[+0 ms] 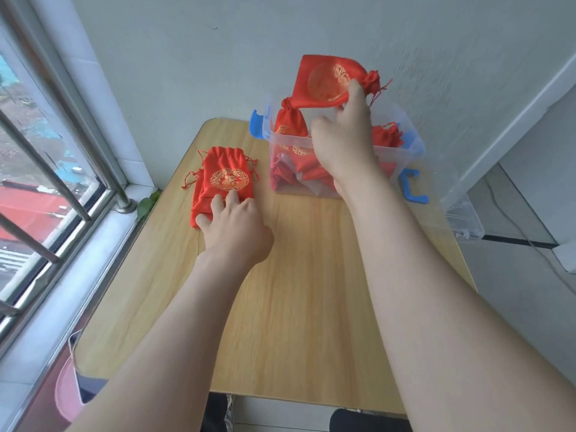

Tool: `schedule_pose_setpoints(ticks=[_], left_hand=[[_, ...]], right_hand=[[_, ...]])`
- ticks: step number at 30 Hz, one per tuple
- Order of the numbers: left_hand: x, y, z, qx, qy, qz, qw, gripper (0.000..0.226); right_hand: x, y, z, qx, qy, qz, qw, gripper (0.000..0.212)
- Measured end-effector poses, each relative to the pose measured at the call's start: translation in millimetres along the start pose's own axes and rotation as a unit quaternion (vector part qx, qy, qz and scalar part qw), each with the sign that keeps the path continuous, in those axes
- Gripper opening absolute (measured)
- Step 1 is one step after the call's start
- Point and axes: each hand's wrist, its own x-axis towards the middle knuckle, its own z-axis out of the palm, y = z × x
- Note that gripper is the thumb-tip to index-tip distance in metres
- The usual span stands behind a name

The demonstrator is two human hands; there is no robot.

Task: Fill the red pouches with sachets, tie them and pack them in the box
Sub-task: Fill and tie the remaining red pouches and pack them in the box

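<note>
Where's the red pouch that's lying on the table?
In the head view, the pouch lies on the table's left side near the window, left of the clear box, with the left hand touching its near end.

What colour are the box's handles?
The handles are blue, seen best in the head view.

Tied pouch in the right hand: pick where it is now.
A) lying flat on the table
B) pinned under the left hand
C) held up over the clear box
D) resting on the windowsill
C: the right hand pinches the tied pouch in the air above the clear box, while the left hand rests on a different, flat pouch on the table.
</note>
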Motion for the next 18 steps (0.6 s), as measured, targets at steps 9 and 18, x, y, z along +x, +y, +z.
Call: schedule_pose_setpoints(ticks=[9,18], left_hand=[[-2,-5,-8,0.029,0.054,0.004,0.998,0.016],[4,-13,-2,0.018,0.073,0.003,0.997,0.028]], right_hand=[[-8,7,12,-0.265,0.061,0.036,0.962,0.033],[-55,48,31,-0.187,0.008,-0.043,0.981,0.021]])
